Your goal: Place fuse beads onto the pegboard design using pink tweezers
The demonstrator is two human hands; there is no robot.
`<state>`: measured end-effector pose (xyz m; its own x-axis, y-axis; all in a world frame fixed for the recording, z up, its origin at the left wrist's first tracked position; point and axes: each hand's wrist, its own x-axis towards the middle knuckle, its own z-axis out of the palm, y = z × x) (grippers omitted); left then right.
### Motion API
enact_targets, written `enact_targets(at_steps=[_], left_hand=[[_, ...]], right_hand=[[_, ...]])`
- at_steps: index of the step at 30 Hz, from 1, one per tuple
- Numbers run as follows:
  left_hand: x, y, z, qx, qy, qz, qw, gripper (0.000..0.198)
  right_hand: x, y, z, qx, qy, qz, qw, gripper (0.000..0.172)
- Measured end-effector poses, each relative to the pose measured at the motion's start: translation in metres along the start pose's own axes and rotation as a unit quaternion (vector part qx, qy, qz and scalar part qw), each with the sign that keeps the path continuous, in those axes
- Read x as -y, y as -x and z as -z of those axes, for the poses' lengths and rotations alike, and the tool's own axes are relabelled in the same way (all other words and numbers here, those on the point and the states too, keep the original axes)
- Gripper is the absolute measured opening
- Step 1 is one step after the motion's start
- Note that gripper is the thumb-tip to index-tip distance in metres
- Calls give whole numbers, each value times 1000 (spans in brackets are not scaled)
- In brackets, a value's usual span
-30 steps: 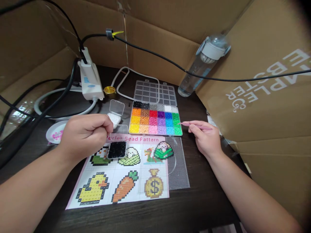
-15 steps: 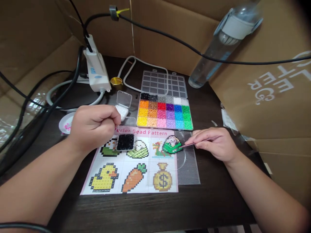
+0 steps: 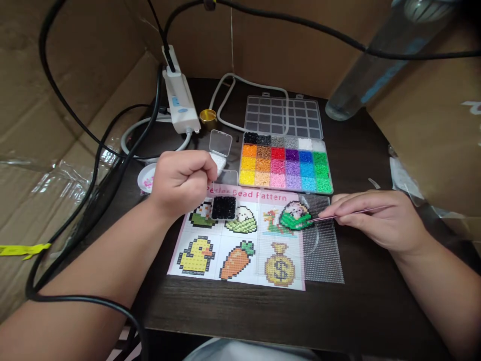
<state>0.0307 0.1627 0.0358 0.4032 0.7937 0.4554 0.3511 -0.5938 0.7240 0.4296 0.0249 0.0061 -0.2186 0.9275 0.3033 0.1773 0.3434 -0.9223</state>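
Observation:
My left hand (image 3: 184, 183) is closed in a fist beside a small clear box of black beads (image 3: 224, 207). Its fingertips are tucked out of sight, close to the box's raised lid, so whatever they may hold is hidden. My right hand (image 3: 379, 218) pinches a pair of thin tweezers (image 3: 355, 212). Their tips reach the right side of a bead piece (image 3: 296, 215) in green, pinkish white and black, lying on a clear pegboard (image 3: 325, 250). That board partly overlaps a printed bead pattern sheet (image 3: 263, 276) with a duck, a carrot and a money bag.
Behind the sheet stands an open sorting case (image 3: 285, 163) of coloured beads. A white bead box (image 3: 219, 161), a round dish of pink beads (image 3: 146, 178) and a gold cup (image 3: 208, 118) are to its left. A power strip (image 3: 182, 103), cables and a bottle (image 3: 372, 75) stand further back.
The camera view has turned, moving the table's contents rightward and slightly up in the picture. Both hands keep nearly the same positions over the sheet, with the tweezers still at the bead piece.

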Motion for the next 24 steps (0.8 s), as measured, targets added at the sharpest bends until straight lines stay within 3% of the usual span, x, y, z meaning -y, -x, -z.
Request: enact_targets(at_steps=[15,24], left_hand=[[7,4,-1,-2,10,-35,999,24],[1,4,-4,-37,-28,51,998,23]], right_hand=[[3,-3,0,16,2,6,1000,13],[4,-2,3,22,1,-15,1000,15]])
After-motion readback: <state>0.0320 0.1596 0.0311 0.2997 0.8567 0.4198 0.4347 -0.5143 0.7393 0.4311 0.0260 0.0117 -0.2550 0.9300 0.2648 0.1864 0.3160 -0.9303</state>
